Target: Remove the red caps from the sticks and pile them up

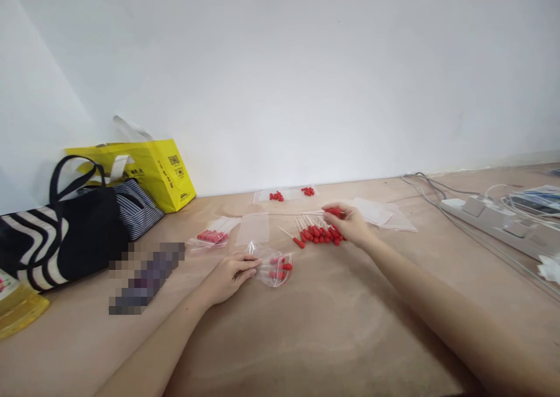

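My left hand [230, 276] pinches the closed end of a clear zip bag [262, 277], its fingers pressed together on the plastic. Several sticks with red ends [286, 266] lie in the bag, red ends toward the right. Farther right, my right hand [347, 222] is closed around the red end of one pale, thin stick [301, 213], which points left. Just below that hand is a pile of red-ended sticks [321, 232], pale shafts pointing away. One loose stick [298, 242] lies apart at the pile's left.
Filled bags [214, 236] lie left of a flat clear bag [254, 228]. More flat bags [385, 213] are right of the pile. Red pieces [276, 196] rest on plastic near the wall. A power strip [503, 222] with cables stands right; a black bag [65, 239] and yellow bag [170, 178] stand left.
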Available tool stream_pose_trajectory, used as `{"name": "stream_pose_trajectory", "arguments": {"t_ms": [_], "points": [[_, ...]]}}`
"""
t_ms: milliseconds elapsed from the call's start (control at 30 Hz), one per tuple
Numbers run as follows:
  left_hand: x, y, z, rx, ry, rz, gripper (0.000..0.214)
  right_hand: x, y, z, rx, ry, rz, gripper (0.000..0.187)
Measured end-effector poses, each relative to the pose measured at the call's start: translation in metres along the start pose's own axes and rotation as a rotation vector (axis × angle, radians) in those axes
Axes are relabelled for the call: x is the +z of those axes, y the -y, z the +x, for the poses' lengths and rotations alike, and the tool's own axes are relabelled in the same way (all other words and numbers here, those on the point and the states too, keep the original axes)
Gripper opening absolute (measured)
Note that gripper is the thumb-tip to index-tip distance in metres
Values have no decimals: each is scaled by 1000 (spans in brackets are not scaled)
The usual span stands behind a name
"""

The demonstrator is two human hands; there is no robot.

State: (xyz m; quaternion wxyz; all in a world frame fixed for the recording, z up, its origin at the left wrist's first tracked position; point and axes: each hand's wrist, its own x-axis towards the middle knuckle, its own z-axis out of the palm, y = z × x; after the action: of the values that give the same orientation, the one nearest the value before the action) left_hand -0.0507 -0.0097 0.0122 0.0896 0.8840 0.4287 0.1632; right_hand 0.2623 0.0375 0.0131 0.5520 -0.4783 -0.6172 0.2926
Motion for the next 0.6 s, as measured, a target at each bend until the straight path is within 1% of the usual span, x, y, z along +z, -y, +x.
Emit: {"name": "stream_pose_trajectory", "arguments": {"t_ms": [33,100,167,233,300,400,500,600], "points": [[0,0,0,3,0,0,28,12,0,-1,-100,-20,-130,21],[0,0,0,13,0,0,27,37,-2,-5,-254,44,-366,20],[0,0,0,18,-3,4,27,57,-3,-8,-328,187,-620,25],[-1,0,0,20,-1,10,27,69,-3,-10,-352,296,-787,24],[-1,0,0,22,2,12,27,75,-2,-10,-359,343,-846,20],[0,1,0,25,-3,10,27,75,0,-11,-367,352,-879,18],[4,2,-1,30,-19,0,28,72,3,-13,-373,344,-937,25],[7,1,0,35,-40,-14,28,66,4,-15,-359,335,-957,39]]}}
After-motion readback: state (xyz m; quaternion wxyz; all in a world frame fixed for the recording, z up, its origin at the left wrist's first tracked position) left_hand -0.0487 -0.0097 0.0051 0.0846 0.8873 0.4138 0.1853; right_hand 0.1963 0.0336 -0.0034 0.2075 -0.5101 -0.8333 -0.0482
